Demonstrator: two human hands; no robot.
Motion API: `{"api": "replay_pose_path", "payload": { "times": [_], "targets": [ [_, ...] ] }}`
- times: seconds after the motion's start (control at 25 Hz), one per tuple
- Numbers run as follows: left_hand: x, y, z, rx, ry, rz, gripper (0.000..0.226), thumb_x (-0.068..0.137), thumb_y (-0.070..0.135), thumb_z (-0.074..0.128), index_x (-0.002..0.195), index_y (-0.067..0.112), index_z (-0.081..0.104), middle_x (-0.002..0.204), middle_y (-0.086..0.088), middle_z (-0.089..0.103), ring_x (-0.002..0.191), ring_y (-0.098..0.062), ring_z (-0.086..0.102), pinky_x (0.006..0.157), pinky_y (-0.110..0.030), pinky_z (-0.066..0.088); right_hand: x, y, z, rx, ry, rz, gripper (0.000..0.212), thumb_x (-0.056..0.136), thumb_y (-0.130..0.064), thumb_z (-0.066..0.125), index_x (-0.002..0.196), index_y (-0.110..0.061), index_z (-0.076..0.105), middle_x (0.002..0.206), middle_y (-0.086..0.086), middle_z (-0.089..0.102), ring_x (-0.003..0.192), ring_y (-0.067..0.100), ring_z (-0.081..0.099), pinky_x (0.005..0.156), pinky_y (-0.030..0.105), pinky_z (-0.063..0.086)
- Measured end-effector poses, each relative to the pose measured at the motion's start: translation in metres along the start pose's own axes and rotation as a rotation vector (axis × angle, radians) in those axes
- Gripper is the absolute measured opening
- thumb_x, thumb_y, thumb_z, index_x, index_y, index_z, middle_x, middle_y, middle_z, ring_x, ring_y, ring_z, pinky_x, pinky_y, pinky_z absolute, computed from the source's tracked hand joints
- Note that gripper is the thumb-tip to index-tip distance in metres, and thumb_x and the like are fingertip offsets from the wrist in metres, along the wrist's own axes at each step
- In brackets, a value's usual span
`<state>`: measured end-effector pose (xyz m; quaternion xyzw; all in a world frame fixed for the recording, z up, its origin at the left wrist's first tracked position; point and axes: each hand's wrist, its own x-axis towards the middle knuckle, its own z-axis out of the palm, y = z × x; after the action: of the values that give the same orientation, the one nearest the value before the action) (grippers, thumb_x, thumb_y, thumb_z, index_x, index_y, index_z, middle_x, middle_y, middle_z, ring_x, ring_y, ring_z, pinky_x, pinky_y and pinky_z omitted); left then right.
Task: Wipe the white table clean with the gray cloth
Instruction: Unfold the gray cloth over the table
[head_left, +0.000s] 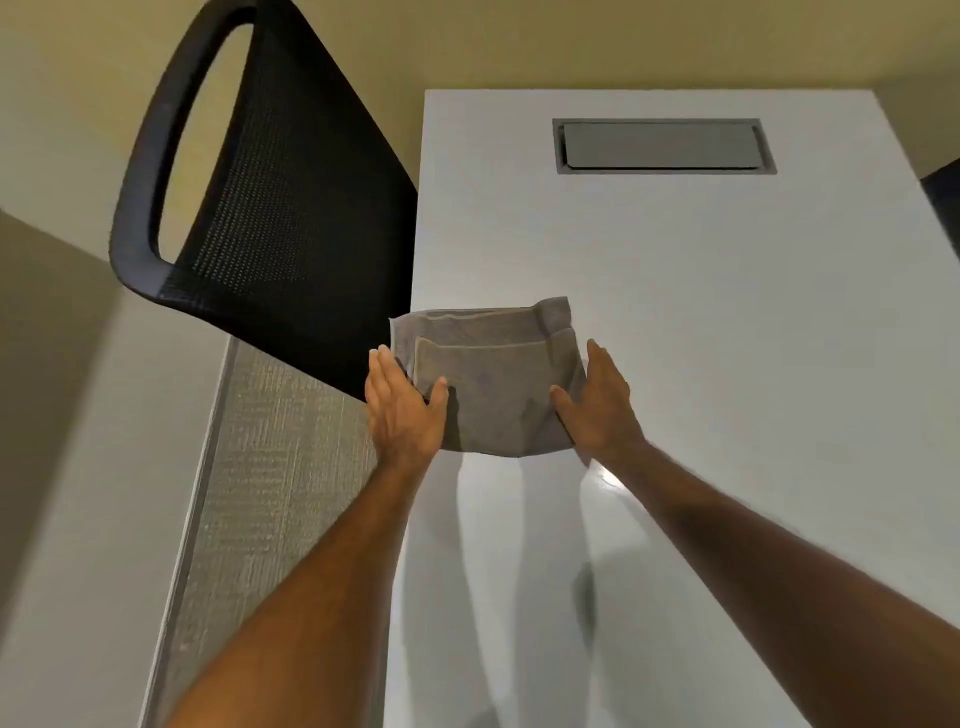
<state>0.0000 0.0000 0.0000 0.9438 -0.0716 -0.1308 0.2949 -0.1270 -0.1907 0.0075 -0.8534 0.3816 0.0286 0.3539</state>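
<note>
A folded gray cloth (493, 379) lies near the left edge of the white table (727, 338), its left side hanging slightly past the edge. My left hand (402, 410) holds the cloth's left side, thumb on top and fingers along its edge. On the cloth's right side my right hand (597, 405) grips it the same way, thumb pressed on the fabric. Both forearms reach in from the bottom of the view.
A black mesh office chair (270, 176) stands against the table's left edge, just beyond the cloth. A gray rectangular cable hatch (662, 145) is set into the table's far end. A gray fabric partition (270, 493) runs along the table's left side.
</note>
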Motion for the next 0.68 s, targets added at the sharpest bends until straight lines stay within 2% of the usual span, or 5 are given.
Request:
{"api": "replay_pose_path", "payload": {
  "times": [0.2, 0.36, 0.44, 0.56, 0.68],
  "targets": [
    [0.018, -0.001, 0.028, 0.058, -0.040, -0.158, 0.084, 0.098, 0.048, 0.063, 0.162, 0.012, 0.022, 0.158, -0.016, 0.038, 0.143, -0.036, 0.037, 0.113, -0.053, 0.039, 0.021, 0.004, 0.021, 0.011, 0.050, 0.082, 0.070, 0.088, -0.042, 0.065, 0.144, -0.008, 0.040, 0.137, 0.017, 0.057, 0.126, 0.043, 0.052, 0.107, 0.050, 0.043],
    [0.010, -0.010, 0.041, 0.124, 0.053, -0.076, 0.047, 0.100, 0.041, 0.063, 0.139, 0.016, 0.051, 0.140, -0.013, 0.046, 0.129, -0.031, 0.042, 0.107, -0.049, 0.037, 0.026, 0.013, 0.034, -0.046, 0.094, 0.069, 0.039, 0.093, -0.023, 0.062, 0.128, -0.009, 0.053, 0.121, 0.015, 0.061, 0.111, 0.038, 0.058, 0.092, 0.045, 0.049],
    [0.005, -0.008, 0.045, 0.118, 0.100, -0.061, 0.034, 0.102, 0.038, 0.061, 0.127, 0.016, 0.058, 0.132, -0.010, 0.052, 0.124, -0.029, 0.046, 0.104, -0.048, 0.035, 0.027, 0.016, 0.032, 0.028, 0.032, 0.058, 0.029, 0.097, -0.016, 0.055, 0.125, -0.009, 0.059, 0.115, 0.010, 0.064, 0.101, 0.031, 0.062, 0.081, 0.040, 0.051],
    [-0.011, 0.000, 0.052, 0.019, 0.155, -0.066, 0.029, 0.104, 0.038, 0.054, 0.117, 0.014, 0.062, 0.120, -0.008, 0.061, 0.115, -0.027, 0.054, 0.103, -0.046, 0.033, 0.016, 0.027, 0.023, 0.100, -0.028, 0.023, 0.031, 0.099, -0.010, 0.051, 0.126, -0.010, 0.065, 0.114, 0.008, 0.068, 0.096, 0.026, 0.063, 0.077, 0.031, 0.045],
    [-0.045, 0.023, 0.057, -0.172, 0.102, -0.041, 0.032, 0.107, 0.040, 0.048, 0.116, 0.012, 0.061, 0.111, -0.004, 0.061, 0.100, -0.023, 0.062, 0.094, -0.040, 0.049, -0.014, 0.057, 0.002, 0.176, 0.002, 0.024, 0.038, 0.095, -0.007, 0.051, 0.129, -0.017, 0.066, 0.114, 0.010, 0.069, 0.102, 0.028, 0.066, 0.082, 0.029, 0.048]
  ]
}}
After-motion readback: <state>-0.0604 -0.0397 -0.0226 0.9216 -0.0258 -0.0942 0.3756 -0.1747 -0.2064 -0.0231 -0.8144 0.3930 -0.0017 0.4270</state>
